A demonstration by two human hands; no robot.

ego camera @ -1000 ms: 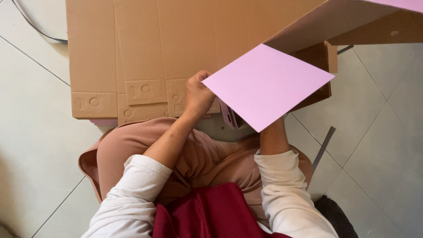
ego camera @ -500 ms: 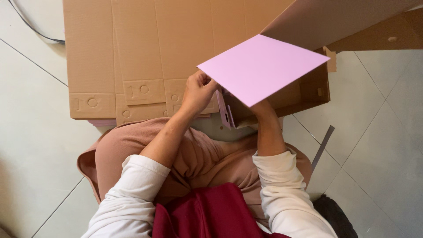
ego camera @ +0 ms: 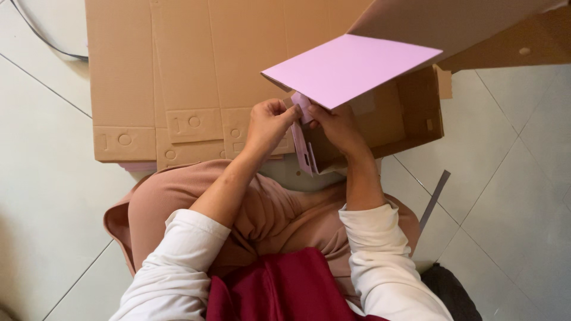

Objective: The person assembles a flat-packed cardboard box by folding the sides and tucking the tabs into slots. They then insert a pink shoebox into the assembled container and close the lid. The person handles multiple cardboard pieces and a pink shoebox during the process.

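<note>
- Two bare hands meet just below the middle of the head view, both pinched on one flat pink cardboard piece (ego camera: 351, 68) with a folded tab at its near edge.
- Left hand (ego camera: 269, 122): fingers curled tight, thumb and fingertips nipping the small folded pink tab (ego camera: 301, 104) from the left.
- Right hand (ego camera: 340, 125): closed on the same tab from the right, with the wide pink panel spreading up and away above the knuckles (it tilts, its far corner raised).
- Below the hands a narrow pink strip with cut-outs (ego camera: 304, 151) hangs down towards the lap; whether it belongs to the same piece I cannot tell.
- Behind the hands stands an open brown cardboard box (ego camera: 410, 113), lying on its side with its mouth towards the person; its inside looks bare where the pink panel does not hide it.
- One large flattened brown cardboard sheet (ego camera: 196, 65) lies on the white tiled floor (ego camera: 41, 178), with a few pink edges peeping from under its near rim.
</note>
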